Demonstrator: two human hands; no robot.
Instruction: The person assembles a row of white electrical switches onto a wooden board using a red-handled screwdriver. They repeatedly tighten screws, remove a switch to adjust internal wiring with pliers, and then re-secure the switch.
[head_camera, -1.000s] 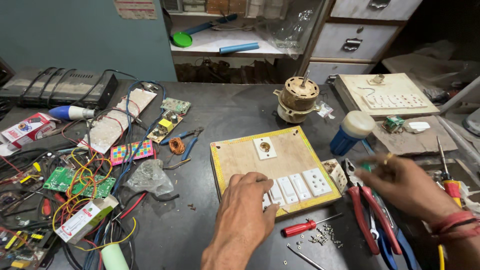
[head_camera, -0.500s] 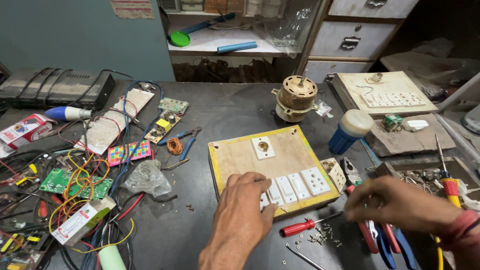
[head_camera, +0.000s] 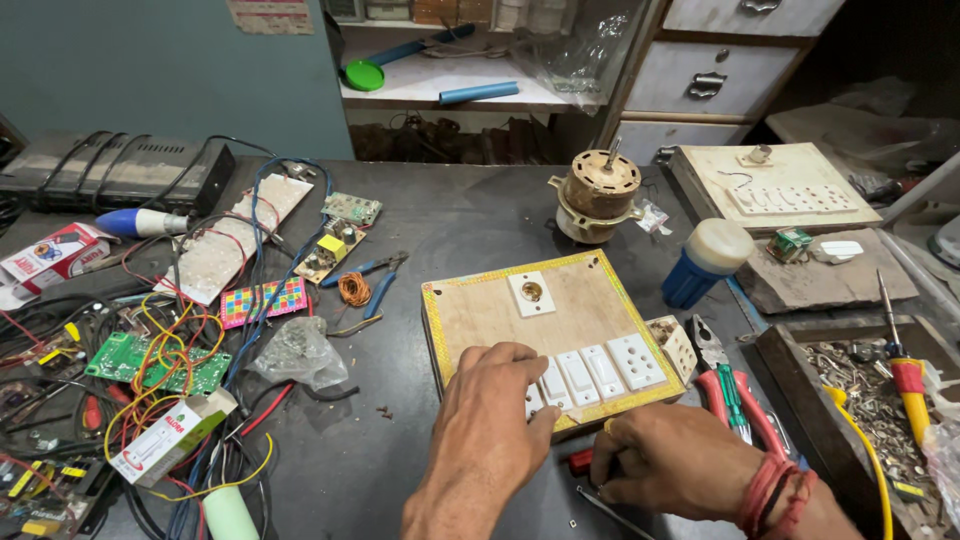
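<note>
A wooden switch board (head_camera: 545, 325) with white switches and a socket along its near edge lies flat on the dark table. My left hand (head_camera: 492, 420) rests on the board's near left corner, fingers curled over the first switches. My right hand (head_camera: 672, 458) is just below the board's near edge, fingers closed around a red-handled screwdriver (head_camera: 579, 461) that lies on the table; only the handle's end shows.
Red-handled pliers (head_camera: 745, 400) lie to the right of the board. A tray of screws (head_camera: 865, 395) stands at the far right, a small motor (head_camera: 598, 195) and a blue-and-white bottle (head_camera: 708, 262) behind the board. Circuit boards and tangled wires (head_camera: 160, 360) cover the left side.
My right hand has moved left from the pliers at the right to the red screwdriver below the board and closed on it. My left hand has stayed on the board.
</note>
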